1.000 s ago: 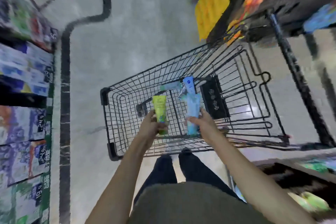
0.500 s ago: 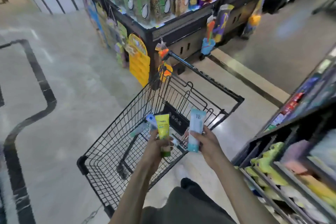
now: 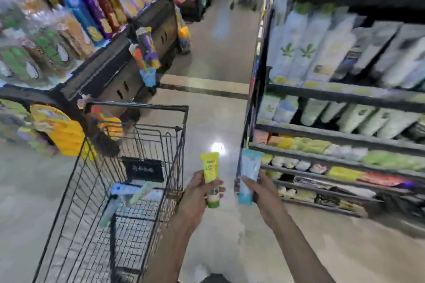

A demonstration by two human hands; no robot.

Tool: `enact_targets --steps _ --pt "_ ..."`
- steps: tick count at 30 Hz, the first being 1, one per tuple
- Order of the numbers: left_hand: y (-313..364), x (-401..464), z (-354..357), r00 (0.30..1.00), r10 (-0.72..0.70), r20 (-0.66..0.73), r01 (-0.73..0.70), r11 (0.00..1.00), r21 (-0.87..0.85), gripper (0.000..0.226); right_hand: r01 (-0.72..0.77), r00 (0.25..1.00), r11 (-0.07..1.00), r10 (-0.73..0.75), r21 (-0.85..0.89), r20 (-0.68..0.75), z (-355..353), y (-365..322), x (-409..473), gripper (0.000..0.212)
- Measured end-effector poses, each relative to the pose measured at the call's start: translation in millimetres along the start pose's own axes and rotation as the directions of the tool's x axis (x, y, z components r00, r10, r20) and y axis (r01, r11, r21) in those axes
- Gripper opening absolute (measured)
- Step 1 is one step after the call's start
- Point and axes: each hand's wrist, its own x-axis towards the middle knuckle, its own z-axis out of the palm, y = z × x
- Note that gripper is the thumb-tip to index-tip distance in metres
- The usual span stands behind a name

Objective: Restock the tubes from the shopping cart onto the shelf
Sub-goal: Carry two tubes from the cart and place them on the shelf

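Shelf unit point(image 3: 340, 145) occupies the right side, several tiers, stocked with tubes and bottles – labels too blurred to be read. A bare-looking dark gap is seen on a lower tier at near right, but which slot fits which tube cannot be told.

Shopping cart point(image 3: 147, 167) sits left of centre, wire basket, handle at the far end. More tubes point(image 3: 128, 193) are left lying in the basket, pale blue and pale green, count unclear.

Left hand point(image 3: 197, 197) is wrapped around the lower part of a yellow tube point(image 3: 210, 176), green cap down, crimped end up, long axis roughly upright. It is held just right of the cart's right wall, over the floor.

Right hand point(image 3: 262, 193) is closed around a light blue tube point(image 3: 249, 174), cap down, long axis upright with a slight lean to the right. Its upper end overlaps the near-left corner of the shelf in this view; contact cannot be confirmed.

Key relation: the shelf lies right and slightly far of both hands. The right hand is nearer, so the blue tube is judged likely first. Both tubes are held vertical – already matched to the upright stock on the tiers, so little reorientation should be needed, mostly a reach to the right.
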Motion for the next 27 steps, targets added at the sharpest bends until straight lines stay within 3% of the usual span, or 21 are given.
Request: enact_targets --steps 4,14,21,27 --pt "-36 -1 86 0.992 -0.055 0.114 0.045 0.996 0.080 0.025 0.043 0.990 0.996 -0.031 0.083 -0.141 -90 -3 -31 0.035" --pt "-136 -33 304 0.930 -0.192 0.313 0.125 0.967 0.221 0.038 0.130 0.912 0.982 -0.063 0.140 -0.405 -310 -1 -126 0.041" --pt "-189 -51 409 0.887 -0.251 0.388 0.140 0.946 0.291 0.034 0.179 0.852 0.964 -0.053 0.195 -0.521 -413 -6 -162 0.049" --pt "-215 -38 485 0.850 -0.284 0.444 0.135 0.932 0.336 0.032 0.215 0.805 0.954 -0.053 0.207 -0.592 -484 -28 -155 0.035"
